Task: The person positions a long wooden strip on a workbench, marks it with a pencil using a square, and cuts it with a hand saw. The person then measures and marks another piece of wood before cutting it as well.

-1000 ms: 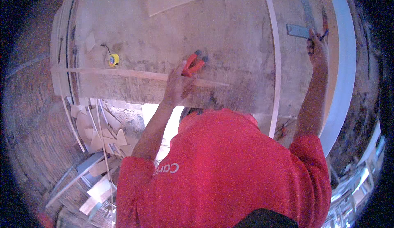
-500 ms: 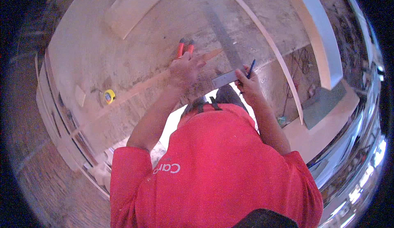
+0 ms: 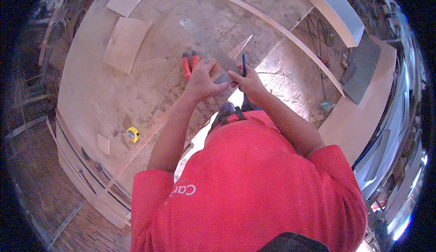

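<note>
Near the worn tabletop's (image 3: 156, 91) front edge, the right hand (image 3: 250, 86) grips a slim blue writing tool (image 3: 244, 65) and a grey metal square (image 3: 223, 61) — the left hand (image 3: 202, 84) curves beside it, its grip unclear. Bare board stretches between the red-handled pliers (image 3: 186, 66) and yellow tape measure (image 3: 132, 134).

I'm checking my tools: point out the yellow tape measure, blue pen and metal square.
Yellow tape measure (image 3: 132, 134): head view, middle of its case.
Blue pen (image 3: 244, 64): head view, exposed shaft.
Metal square (image 3: 225, 61): head view, long blade.
</note>
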The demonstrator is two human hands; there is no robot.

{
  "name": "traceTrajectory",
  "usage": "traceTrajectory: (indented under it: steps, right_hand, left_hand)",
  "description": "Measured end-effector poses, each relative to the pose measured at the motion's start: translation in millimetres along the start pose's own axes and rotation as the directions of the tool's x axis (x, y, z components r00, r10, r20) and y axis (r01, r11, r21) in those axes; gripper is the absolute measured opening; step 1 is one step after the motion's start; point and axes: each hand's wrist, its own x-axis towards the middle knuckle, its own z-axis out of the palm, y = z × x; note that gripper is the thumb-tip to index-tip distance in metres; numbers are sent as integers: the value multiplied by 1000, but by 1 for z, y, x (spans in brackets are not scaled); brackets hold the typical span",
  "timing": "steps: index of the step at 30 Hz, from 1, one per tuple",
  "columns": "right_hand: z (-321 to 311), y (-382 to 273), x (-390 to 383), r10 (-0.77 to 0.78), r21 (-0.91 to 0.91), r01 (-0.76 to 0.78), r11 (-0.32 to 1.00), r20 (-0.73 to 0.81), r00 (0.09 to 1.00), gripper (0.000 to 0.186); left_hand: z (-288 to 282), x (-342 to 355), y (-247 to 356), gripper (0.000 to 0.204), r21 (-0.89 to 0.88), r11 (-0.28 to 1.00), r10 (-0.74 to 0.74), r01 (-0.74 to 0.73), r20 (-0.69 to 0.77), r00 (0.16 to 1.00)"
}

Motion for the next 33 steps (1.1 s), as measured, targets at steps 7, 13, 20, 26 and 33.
traceTrajectory:
  steps: [7,13,20,26,33]
  right_hand:
    - [19,1,1,-88,41,93,995,-108,990,37]
    - [22,-4,1,-80,85,89,992,-103,991,40]
    - [-19,-31,-29,-62,41,80,996,-329,942,32]
    - [-40,-69,-50,-297,-220,252,942,-202,933,23]
    - [-31,-75,-32,-697,-575,597,559,63,714,24]
  left_hand:
    - [6,-9,-9,78,74,996,52,-53,17,999]
    - [7,-10,-6,76,112,993,32,-32,4,999]
    - [18,-15,-16,66,226,962,199,-156,-183,963]
    - [15,-18,-14,67,176,979,118,-99,-103,988]
    - [11,-17,-6,63,129,987,115,-100,-116,987]
